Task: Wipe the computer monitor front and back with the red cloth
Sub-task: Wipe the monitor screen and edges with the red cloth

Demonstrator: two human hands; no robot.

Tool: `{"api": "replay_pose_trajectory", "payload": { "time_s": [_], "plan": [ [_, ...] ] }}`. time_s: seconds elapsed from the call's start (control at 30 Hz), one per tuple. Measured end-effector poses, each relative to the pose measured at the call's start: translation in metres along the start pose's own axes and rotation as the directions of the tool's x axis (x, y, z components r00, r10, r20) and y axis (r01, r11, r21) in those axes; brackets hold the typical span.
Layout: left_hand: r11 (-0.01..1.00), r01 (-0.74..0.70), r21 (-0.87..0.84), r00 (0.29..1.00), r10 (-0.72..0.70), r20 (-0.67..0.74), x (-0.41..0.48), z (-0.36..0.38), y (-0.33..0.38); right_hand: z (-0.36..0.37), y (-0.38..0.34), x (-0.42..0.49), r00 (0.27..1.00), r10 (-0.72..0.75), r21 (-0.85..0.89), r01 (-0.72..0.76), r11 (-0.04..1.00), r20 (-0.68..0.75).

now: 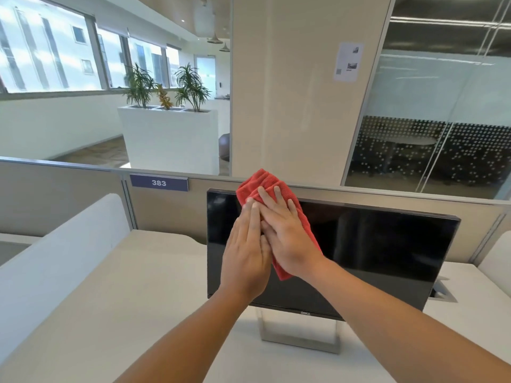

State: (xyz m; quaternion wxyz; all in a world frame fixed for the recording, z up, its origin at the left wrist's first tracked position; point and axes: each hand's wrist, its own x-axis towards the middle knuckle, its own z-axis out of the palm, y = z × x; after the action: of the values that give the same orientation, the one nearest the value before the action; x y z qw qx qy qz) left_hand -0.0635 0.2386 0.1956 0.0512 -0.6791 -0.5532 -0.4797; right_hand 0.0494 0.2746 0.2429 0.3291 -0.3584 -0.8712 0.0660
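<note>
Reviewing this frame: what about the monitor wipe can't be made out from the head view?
- Back of the monitor: faces away from the head camera.
- Screen patch under the red cloth: covered by the cloth, left hand and right hand.
- Dust or streaks on the screen: dark glass with reflections.
- Wall notice: print too small.

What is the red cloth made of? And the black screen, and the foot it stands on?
The red cloth looks like soft, fuzzy fabric, maybe microfibre: it folds and bunches under both hands. The monitor screen looks like smooth, shiny glass or plastic, since it mirrors the room faintly. Its stand looks like brushed silver metal, though painted plastic is possible.
</note>
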Motion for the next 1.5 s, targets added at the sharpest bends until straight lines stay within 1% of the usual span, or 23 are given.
{"api": "replay_pose_trajectory", "payload": {
  "time_s": [0.07,0.1,0.17,0.2,0.23,0.27,0.33,0.37,0.43,0.47,0.5,0.57,0.63,0.7,0.8,0.9,1.0,1.1,1.27,1.5],
  "plan": [
    [0.998,-0.036,0.059,0.999,0.033,0.042,0.009,0.004,0.006,-0.015,-0.005,-0.002,0.998,0.029,0.147,-0.036,0.988,0.049],
    [0.995,-0.035,0.092,0.998,0.031,0.053,0.014,0.006,0.011,-0.021,-0.008,-0.004,0.998,0.037,0.228,-0.047,0.973,0.05],
    [0.992,-0.033,0.119,0.999,0.028,0.042,0.022,0.01,0.023,-0.032,-0.012,-0.005,0.995,0.097,0.408,-0.084,0.909,-0.011],
    [0.991,-0.04,0.129,0.998,0.035,0.044,0.026,0.012,0.029,-0.037,-0.013,-0.005,0.989,0.134,0.455,-0.09,0.886,-0.065],
    [0.988,-0.047,0.148,0.998,0.039,0.055,0.03,0.015,0.035,-0.042,-0.012,-0.006,0.977,0.163,0.442,-0.086,0.893,-0.139],
    [0.984,-0.049,0.174,0.997,0.038,0.068,0.034,0.017,0.04,-0.046,-0.009,-0.008,0.958,0.175,0.358,-0.085,0.93,-0.227],
    [0.972,-0.032,0.232,0.996,0.013,0.084,0.043,0.022,0.047,-0.056,0.004,-0.01,0.915,0.171,0.123,-0.135,0.983,-0.365],
    [0.965,-0.022,0.262,0.996,0.0,0.086,0.047,0.024,0.047,-0.061,0.011,-0.012,0.901,0.196,0.028,-0.202,0.979,-0.386],
    [0.946,-0.034,0.323,0.996,0.004,0.092,0.052,0.025,0.042,-0.067,0.026,-0.016,0.904,0.275,-0.142,-0.335,0.932,-0.328],
    [0.939,-0.055,0.34,0.994,0.02,0.105,0.052,0.024,0.037,-0.069,0.033,-0.019,0.919,0.279,-0.252,-0.35,0.902,-0.278],
    [0.936,-0.081,0.344,0.991,0.04,0.125,0.052,0.023,0.032,-0.069,0.038,-0.023,0.938,0.261,-0.353,-0.33,0.876,-0.229],
    [0.933,-0.129,0.335,0.985,0.083,0.148,0.05,0.019,0.024,-0.068,0.046,-0.03,0.961,0.212,-0.447,-0.27,0.852,-0.177],
    [0.935,-0.153,0.319,0.985,0.116,0.131,0.05,0.013,0.018,-0.067,0.047,-0.032,0.963,0.2,-0.457,-0.263,0.85,-0.182],
    [0.947,-0.129,0.295,0.991,0.113,0.07,0.051,0.004,0.007,-0.066,0.043,-0.032,0.958,0.2,-0.461,-0.274,0.844,-0.203],
    [0.964,-0.038,0.264,0.998,0.05,-0.041,0.055,-0.016,-0.019,-0.065,0.038,-0.032,0.96,0.19,-0.469,-0.267,0.842,-0.204],
    [0.982,0.029,0.186,0.996,-0.013,-0.087,0.057,-0.031,-0.04,-0.063,0.035,-0.032,0.955,0.196,-0.468,-0.282,0.838,-0.224],
    [0.995,0.091,0.044,0.989,-0.085,-0.119,0.056,-0.037,-0.048,-0.06,0.032,-0.031,0.947,0.209,-0.461,-0.302,0.835,-0.243],
    [0.991,0.125,-0.057,0.979,-0.132,-0.157,0.051,-0.037,-0.053,-0.06,0.029,-0.029,0.946,0.217,-0.465,-0.308,0.83,-0.239],
    [0.977,0.15,-0.154,0.969,-0.176,-0.175,0.045,-0.03,-0.059,-0.061,0.027,-0.029,0.945,0.23,-0.487,-0.319,0.813,-0.234],
    [0.958,0.17,-0.23,0.957,-0.216,-0.194,0.036,-0.028,-0.067,-0.06,0.025,-0.027,0.942,0.242,-0.501,-0.329,0.801,-0.232]
  ]
}}
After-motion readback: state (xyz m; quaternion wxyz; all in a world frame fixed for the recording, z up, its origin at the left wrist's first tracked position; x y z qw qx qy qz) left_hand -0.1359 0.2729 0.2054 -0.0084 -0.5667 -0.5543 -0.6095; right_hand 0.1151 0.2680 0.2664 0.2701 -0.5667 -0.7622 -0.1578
